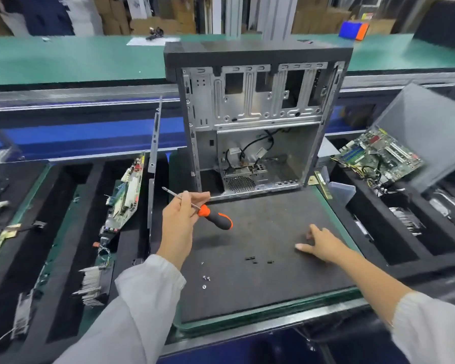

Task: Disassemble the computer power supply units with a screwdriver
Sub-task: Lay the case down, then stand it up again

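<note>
While no writing reads, left hand [180,219] holds screwdriver [205,210].

No text, label or number is legible anywhere.

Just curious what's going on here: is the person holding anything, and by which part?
The left hand grips a screwdriver by its metal shaft, not the orange handle. The right hand rests open on the mat, holding nothing.

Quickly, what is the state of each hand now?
Left hand: fingers pinch the orange-and-black-handled screwdriver by its shaft.
Right hand: open, holding nothing, fingers spread on the dark foam mat.
</note>
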